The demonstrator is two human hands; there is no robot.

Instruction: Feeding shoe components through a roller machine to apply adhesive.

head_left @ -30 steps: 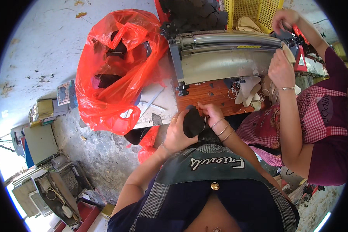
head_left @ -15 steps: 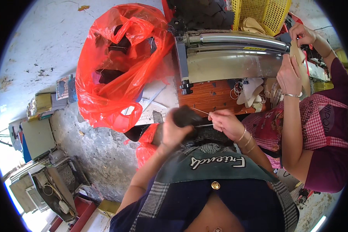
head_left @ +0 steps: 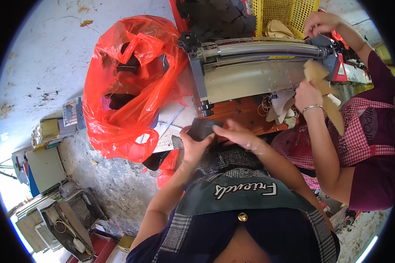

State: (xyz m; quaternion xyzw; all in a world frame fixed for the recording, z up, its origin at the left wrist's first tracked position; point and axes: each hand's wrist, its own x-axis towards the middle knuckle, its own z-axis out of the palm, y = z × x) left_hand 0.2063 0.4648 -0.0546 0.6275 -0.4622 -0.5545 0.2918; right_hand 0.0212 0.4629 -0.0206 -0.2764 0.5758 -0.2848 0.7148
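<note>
In front of my lap, my left hand [head_left: 194, 148] is closed round the near left edge of a dark, flat, roughly rectangular piece or stack [head_left: 202, 127]; its layers cannot be made out. My right hand [head_left: 239, 134] is closed at the right edge of this dark stack, thumb on top and the other fingers partly hidden and smeared by motion. No thin strand shows between its fingers now.
A large red plastic bag [head_left: 114, 151] with dark pieces stands at the left. Ahead lies a machine with a metal roller [head_left: 267, 50]; yellow baskets [head_left: 309, 17] stand behind it. At the right, a co-worker's hand [head_left: 308, 94] holds tan sheet pieces [head_left: 324, 90]. Loose bands [head_left: 265, 105] lie near the machine.
My right hand has come left onto the dark stack; the thin light strand it held is no longer visible. The co-worker's hands have moved apart, one bringing the tan pieces nearer.
</note>
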